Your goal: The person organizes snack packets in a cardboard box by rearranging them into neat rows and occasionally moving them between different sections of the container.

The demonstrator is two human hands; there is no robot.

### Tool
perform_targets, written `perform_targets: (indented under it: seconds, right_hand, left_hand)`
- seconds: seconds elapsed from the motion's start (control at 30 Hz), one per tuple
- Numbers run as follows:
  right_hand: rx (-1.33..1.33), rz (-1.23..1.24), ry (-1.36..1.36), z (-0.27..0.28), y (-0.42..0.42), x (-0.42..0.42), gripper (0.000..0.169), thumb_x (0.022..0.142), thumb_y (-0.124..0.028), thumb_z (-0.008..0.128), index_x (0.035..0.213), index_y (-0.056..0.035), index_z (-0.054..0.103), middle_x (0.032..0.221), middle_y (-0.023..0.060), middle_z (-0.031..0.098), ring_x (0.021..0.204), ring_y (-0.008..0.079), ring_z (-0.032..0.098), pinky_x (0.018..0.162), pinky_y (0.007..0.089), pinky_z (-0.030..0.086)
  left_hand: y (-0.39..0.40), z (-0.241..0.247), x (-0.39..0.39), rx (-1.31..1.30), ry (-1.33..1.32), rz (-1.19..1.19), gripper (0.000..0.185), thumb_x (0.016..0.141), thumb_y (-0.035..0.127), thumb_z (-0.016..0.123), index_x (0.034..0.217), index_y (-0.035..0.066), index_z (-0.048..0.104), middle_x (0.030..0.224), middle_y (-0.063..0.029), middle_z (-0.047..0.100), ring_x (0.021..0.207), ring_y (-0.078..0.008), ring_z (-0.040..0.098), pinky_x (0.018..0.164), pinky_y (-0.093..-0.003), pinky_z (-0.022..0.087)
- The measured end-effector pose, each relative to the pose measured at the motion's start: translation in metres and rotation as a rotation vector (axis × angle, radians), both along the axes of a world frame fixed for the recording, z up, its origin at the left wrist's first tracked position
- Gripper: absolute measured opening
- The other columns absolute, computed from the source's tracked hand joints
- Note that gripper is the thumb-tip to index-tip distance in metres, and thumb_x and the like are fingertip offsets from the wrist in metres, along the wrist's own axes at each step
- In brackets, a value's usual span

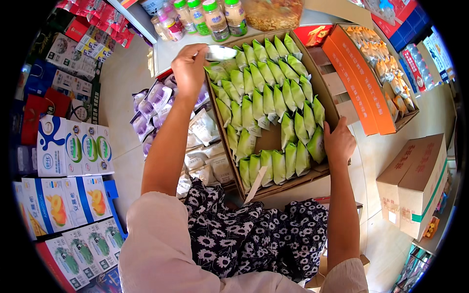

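Note:
A cardboard box [229,154] of green snack packets [258,77], most standing upright in rows, lies before me, tilted in view. Its brown bottom shows in a gap near the lower middle. At the box's upper left corner my left hand [190,67] pinches a shiny white-and-silver packet [221,53] between thumb and fingers. My right hand [340,141] grips the right wall of the box, its thumb at the inner side. A pale strip [255,185] sticks up over the near edge.
Purple packets [154,102] and white packets [201,128] lie left of the box. Bottles with green caps [216,22] stand behind it. An orange-sided box [355,84] of orange packets is at the right, above a closed carton [410,183]. Milk cartons [75,146] are stacked left.

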State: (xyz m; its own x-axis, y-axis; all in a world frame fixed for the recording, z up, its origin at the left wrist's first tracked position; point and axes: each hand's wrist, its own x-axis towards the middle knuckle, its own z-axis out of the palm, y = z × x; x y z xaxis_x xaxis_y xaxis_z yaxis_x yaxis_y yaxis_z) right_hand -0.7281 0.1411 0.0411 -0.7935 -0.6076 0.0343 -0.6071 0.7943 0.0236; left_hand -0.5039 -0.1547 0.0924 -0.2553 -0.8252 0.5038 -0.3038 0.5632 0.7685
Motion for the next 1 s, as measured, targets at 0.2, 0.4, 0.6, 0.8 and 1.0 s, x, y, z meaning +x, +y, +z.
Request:
perform_targets:
  seconds: [0.2,0.4,0.6,0.8,1.0]
  right_hand:
    - [0.014,-0.01,0.007,0.003,0.0,0.001,0.043,0.085,-0.045,0.058,0.093,-0.0059,0.041,0.074,0.0139,0.064,0.064,0.0315,0.065,0.056,0.0391,0.052]
    - [-0.022,0.015,0.039,0.001,-0.002,0.003,0.042,0.083,-0.043,0.06,0.093,-0.0058,0.043,0.074,0.0137,0.064,0.064,0.0319,0.065,0.055,0.0396,0.052]
    - [-0.019,0.002,0.02,0.003,-0.001,0.003,0.042,0.083,-0.043,0.06,0.092,-0.006,0.042,0.075,0.0138,0.065,0.064,0.0325,0.065,0.055,0.0403,0.052]
    - [-0.028,0.004,0.028,0.003,-0.001,0.003,0.042,0.083,-0.043,0.06,0.091,-0.0064,0.041,0.075,0.0129,0.065,0.064,0.032,0.065,0.055,0.04,0.052]
    - [-0.008,-0.008,0.003,0.006,-0.002,0.004,0.043,0.084,-0.044,0.06,0.092,-0.0067,0.04,0.077,0.0124,0.065,0.065,0.0311,0.065,0.055,0.0393,0.052]
  left_hand:
    - [0.043,-0.019,-0.001,0.066,-0.268,-0.415,0.014,0.081,0.007,0.065,0.093,0.001,0.067,0.087,-0.0105,0.067,0.07,-0.0178,0.064,0.062,-0.0277,0.051]
    - [-0.037,-0.038,0.021,-0.362,-0.685,0.051,0.025,0.08,0.019,0.066,0.097,0.002,0.064,0.089,-0.0186,0.065,0.081,-0.0352,0.063,0.074,-0.0425,0.05]
    - [-0.05,-0.038,0.0,-0.034,-1.095,0.175,0.024,0.082,0.021,0.062,0.095,0.001,0.06,0.092,-0.0178,0.063,0.087,-0.0336,0.063,0.076,-0.0403,0.053]
    - [-0.035,-0.038,-0.005,-0.345,-1.184,0.247,0.014,0.082,0.011,0.055,0.091,0.006,0.065,0.092,-0.0144,0.064,0.089,-0.0273,0.064,0.07,-0.0364,0.055]
    - [-0.04,-0.04,-0.006,-0.334,-1.142,0.155,0.011,0.081,0.009,0.054,0.089,0.008,0.062,0.085,-0.0139,0.065,0.08,-0.0291,0.066,0.064,-0.0399,0.054]
